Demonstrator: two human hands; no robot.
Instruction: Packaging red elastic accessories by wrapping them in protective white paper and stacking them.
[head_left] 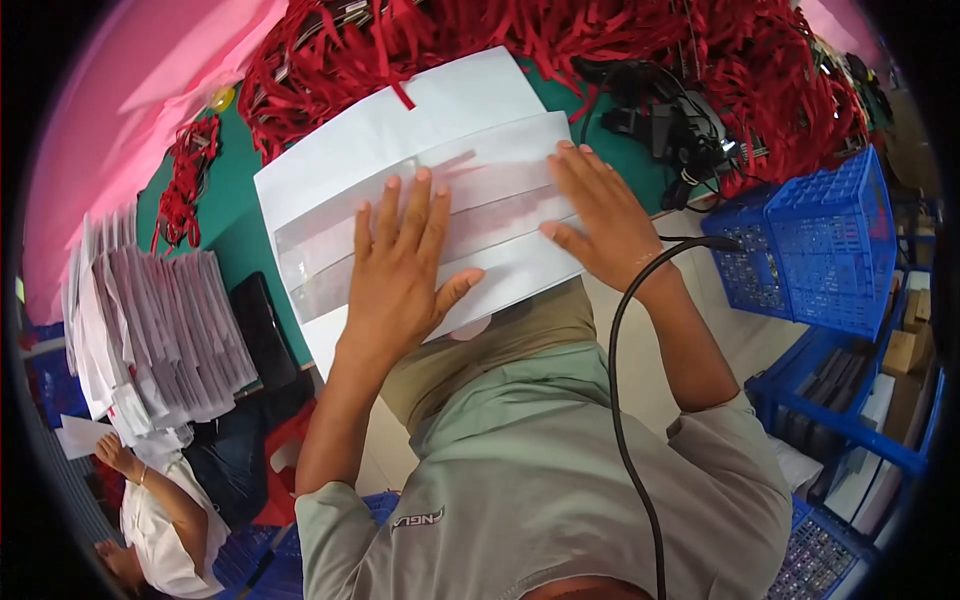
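A large white paper sheet or flat bag (480, 85) lies across the front of a green table. A wrinkled, see-through strip (320, 265) runs along its near half, with pinkish red showing through. My left hand (395, 265) rests on the strip's middle, fingers stretched out and thumb apart. Over toward the right end, my right hand (605, 215) also lies on it with fingers extended. Neither hand grips anything. A short red ribbon end (403, 95) hangs over the paper's far edge.
Heaped red ribbons (480, 35) cover the table's back. A black device with cables (675, 135) sits at the right. Stacked white packets (165, 330) and a black phone-like slab (263, 325) stand left. Blue crates (820, 245) are at the right; a seated person (165, 520) is lower left.
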